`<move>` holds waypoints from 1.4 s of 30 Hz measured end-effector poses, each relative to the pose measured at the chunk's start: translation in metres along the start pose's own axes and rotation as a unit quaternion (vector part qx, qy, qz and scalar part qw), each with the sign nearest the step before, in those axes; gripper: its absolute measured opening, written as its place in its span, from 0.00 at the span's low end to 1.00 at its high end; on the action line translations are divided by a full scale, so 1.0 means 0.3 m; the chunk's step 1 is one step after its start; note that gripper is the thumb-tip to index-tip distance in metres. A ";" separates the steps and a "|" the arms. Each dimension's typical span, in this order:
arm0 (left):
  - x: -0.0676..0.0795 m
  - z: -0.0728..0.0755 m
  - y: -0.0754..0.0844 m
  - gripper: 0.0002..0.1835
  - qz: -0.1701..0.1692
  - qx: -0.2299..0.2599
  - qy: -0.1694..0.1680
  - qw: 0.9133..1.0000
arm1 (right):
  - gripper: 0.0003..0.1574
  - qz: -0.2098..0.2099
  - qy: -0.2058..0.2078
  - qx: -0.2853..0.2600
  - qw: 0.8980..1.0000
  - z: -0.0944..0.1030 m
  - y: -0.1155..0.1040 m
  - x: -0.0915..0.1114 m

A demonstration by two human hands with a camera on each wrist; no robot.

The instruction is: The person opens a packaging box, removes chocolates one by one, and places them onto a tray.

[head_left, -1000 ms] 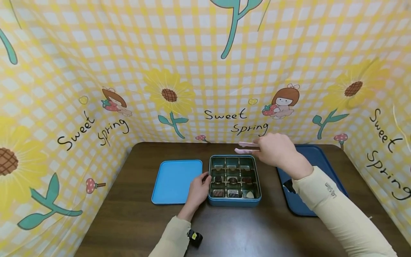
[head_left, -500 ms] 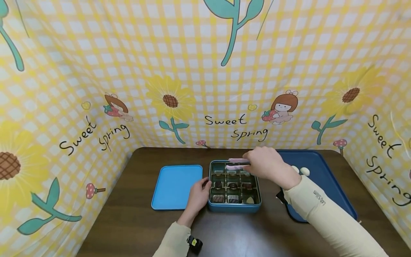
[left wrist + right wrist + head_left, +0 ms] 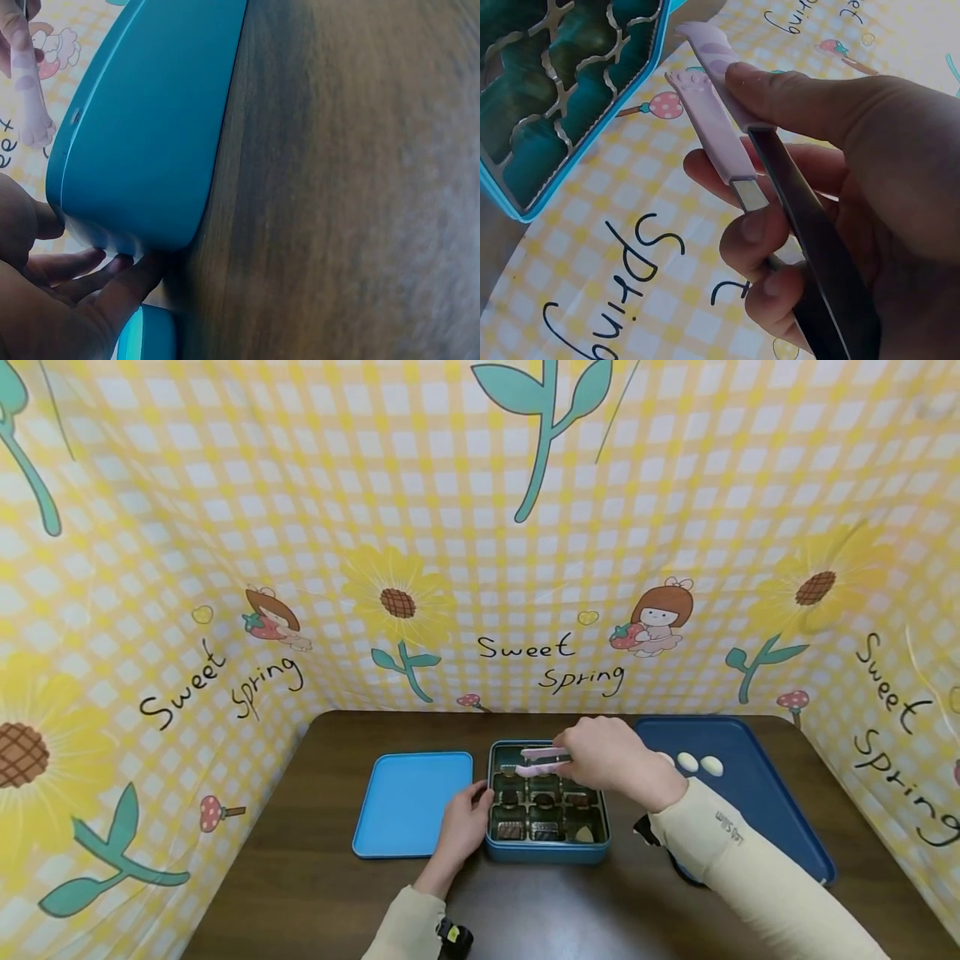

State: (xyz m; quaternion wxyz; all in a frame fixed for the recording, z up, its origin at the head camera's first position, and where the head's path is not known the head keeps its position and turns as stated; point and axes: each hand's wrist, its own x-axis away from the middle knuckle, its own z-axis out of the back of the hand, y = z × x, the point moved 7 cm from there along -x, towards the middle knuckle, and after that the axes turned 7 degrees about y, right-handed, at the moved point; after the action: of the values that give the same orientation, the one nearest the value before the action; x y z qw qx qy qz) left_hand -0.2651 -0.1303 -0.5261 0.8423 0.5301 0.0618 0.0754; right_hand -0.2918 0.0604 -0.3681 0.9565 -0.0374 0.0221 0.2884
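Our right fingers (image 3: 799,101) grip the pink tongs (image 3: 542,769) over the back of the box (image 3: 547,853), our left fingers (image 3: 127,289) touch its side, and we're probably lining up, so we should dip slowly next.

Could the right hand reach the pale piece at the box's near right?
Probably yes: the right hand holds pink-tipped tongs over the box, and nothing visible covers the pale piece.
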 end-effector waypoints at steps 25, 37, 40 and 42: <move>-0.001 -0.007 -0.004 0.22 -0.010 -0.006 0.001 1.000 | 0.14 0.043 -0.022 0.070 0.996 -0.142 -0.096 -0.045; 0.003 0.003 0.003 0.22 -0.012 -0.010 0.004 1.000 | 0.13 0.057 -0.024 0.080 0.995 -0.151 -0.134 -0.078; 0.003 0.005 0.003 0.22 -0.013 -0.009 0.006 1.000 | 0.11 0.061 -0.028 0.085 0.994 -0.164 -0.146 -0.086; 0.002 0.004 0.002 0.21 -0.015 -0.009 0.007 1.000 | 0.09 0.064 -0.028 0.092 0.993 -0.172 -0.154 -0.090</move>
State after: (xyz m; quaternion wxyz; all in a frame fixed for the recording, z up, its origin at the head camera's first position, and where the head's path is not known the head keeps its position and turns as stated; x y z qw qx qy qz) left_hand -0.2644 -0.1312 -0.5250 0.8474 0.5214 0.0753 0.0668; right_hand -0.2897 0.0027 -0.4149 0.9357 0.0602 0.0245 0.3467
